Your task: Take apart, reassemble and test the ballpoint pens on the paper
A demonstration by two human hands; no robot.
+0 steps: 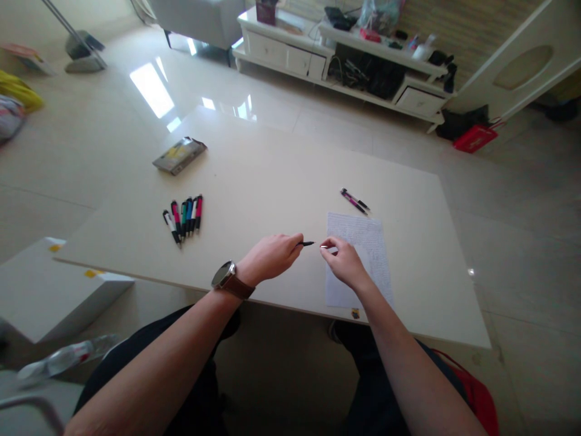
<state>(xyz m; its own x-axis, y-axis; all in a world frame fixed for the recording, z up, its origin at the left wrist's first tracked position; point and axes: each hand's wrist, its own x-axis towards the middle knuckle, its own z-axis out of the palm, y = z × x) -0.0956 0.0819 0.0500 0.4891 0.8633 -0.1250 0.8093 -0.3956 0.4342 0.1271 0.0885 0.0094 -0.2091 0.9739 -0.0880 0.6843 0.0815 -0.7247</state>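
My left hand [276, 253], with a watch on its wrist, is closed around a pen [307, 243]. The pen's dark front end sticks out to the right, and the rest is hidden in the fingers. Just across from that tip, my right hand [345, 260] pinches a small, whitish piece [324, 247] too small to name. A narrow gap separates the two. Under my right hand lies a sheet of paper [358, 290] covered with lines of writing. Beyond the sheet, a purple-and-black pen [351, 200] rests beside a second slim dark piece [363, 205].
Several click pens [186, 218] lie side by side on the white table [272, 175] at left. A flat grey-and-yellow box [179, 155] sits behind them. Left of the table are a white box [59, 290] and a plastic bottle [68, 358]. A low cabinet [290, 57] stands across the floor.
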